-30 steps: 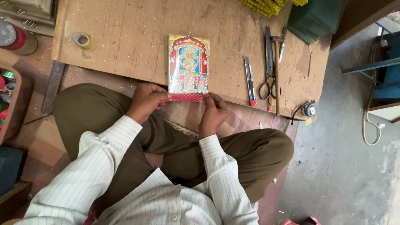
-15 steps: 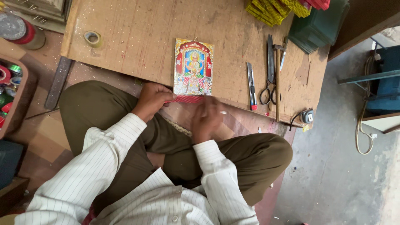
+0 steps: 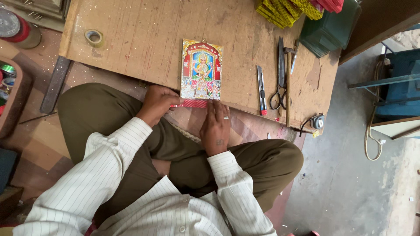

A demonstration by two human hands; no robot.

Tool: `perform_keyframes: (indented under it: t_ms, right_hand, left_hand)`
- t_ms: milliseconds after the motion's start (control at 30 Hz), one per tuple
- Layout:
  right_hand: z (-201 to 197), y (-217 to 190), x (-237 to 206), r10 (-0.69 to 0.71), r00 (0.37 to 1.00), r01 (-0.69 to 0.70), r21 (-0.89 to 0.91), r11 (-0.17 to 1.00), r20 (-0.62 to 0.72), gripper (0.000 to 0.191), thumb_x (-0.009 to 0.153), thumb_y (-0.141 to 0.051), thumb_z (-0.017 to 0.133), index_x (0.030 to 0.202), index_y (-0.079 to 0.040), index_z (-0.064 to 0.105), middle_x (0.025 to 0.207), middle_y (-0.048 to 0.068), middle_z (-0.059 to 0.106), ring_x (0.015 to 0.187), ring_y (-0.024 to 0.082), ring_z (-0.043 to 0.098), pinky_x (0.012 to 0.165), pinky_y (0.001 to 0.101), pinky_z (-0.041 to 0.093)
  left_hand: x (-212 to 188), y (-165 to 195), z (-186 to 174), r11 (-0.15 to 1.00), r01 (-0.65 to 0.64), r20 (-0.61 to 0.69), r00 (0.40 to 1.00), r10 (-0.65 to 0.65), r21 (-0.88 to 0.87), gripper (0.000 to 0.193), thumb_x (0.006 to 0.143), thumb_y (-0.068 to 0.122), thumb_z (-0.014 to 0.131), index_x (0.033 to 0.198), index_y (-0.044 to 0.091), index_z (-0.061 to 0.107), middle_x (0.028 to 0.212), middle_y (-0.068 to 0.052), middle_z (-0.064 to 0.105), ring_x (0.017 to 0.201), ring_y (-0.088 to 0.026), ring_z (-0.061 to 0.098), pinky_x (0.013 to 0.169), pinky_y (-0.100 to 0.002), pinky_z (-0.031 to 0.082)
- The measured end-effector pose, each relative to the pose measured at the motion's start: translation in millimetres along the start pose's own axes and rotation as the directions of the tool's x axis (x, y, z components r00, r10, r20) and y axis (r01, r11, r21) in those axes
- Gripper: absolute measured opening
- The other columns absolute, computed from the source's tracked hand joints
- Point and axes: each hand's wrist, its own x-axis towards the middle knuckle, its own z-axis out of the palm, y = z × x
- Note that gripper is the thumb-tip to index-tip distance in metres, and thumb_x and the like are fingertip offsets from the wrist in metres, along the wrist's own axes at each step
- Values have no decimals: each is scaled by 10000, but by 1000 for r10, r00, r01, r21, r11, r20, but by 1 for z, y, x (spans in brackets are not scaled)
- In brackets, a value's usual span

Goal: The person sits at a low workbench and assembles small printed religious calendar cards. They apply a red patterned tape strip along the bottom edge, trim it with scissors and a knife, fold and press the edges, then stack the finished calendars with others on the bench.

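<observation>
The person sits cross-legged on the floor against a low wooden tabletop, with a small colourful picture panel lying flat near its front edge. A red strip runs along the panel's bottom edge. The left hand is curled, its fingertips pinching the left end of that strip. The right hand lies flat and released, fingers stretched forward and pressing down on the strip's right part and the panel's lower corner.

What could go wrong is mostly about that strip. It sits right at the tabletop's lip, so the panel has little support under its bottom edge; a hard press from the right hand could tip or slide it off toward the lap. If the left hand pulls sideways while the right one pins, the strip may wrinkle or go on crooked. Whether the strip is already stuck down or loose I can't quite make out from here, since the fingers cover much of it.

Just to the right lie a utility knife, scissors and a hammer, near but apart from the panel; a careless sweep of the right arm could knock them or catch a blade. A tape roll sits well off to the left, out of easy reach.
</observation>
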Motion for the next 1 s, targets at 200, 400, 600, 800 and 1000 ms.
perform_keyframes:
  t_ms: [200, 400, 600, 800, 1000]
  right_hand:
    - [33, 11, -3, 151, 987, -143, 139, 980, -50, 341, 943, -7, 588, 1271, 39, 669, 1320, 236, 645, 1226, 410, 626, 1034, 451, 512]
    - [50, 30, 19, 308, 945, -285, 191, 939, -108, 187, 897, -122, 725, 1053, -33, 778, 1157, 153, 721, 1017, 341, 693, 883, 436, 550]
    - [66, 4, 34, 404, 908, -375, 215, 902, -113, 160, 856, -157, 777, 960, -38, 802, 1102, 160, 711, 975, 343, 686, 849, 434, 550]
    - [75, -4, 50, 422, 903, -396, 221, 891, -83, 158, 823, -153, 807, 930, -37, 799, 1121, 175, 708, 971, 349, 683, 840, 441, 546]
    - [85, -1, 66, 350, 933, -321, 241, 916, -87, 154, 790, -130, 826, 912, -40, 796, 1221, 215, 702, 1019, 353, 691, 880, 437, 549]
  left_hand:
    - [18, -15, -5, 988, -131, -23, 991, 133, 77, 142, 772, 85, 814, 825, -40, 774, 737, -62, 744, 636, -94, 647, 579, -255, 510]
    - [26, -16, 3, 880, -222, -60, 961, 271, 419, 194, 811, 178, 770, 871, -5, 788, 664, -118, 724, 586, -155, 679, 576, -317, 510]
    - [18, -2, -26, 818, -338, -25, 919, 394, 465, 193, 826, 190, 749, 874, 6, 782, 692, -132, 724, 598, -193, 698, 591, -330, 524]
    - [-1, 31, -28, 647, -325, -46, 872, 487, 690, 263, 865, 190, 754, 1064, 19, 765, 1007, -165, 733, 907, -308, 698, 800, -404, 536]
    - [5, 59, -34, 172, -551, 290, 650, 703, 817, 470, 834, 177, 768, 1260, 6, 670, 1437, -237, 533, 1255, -411, 530, 1040, -515, 406]
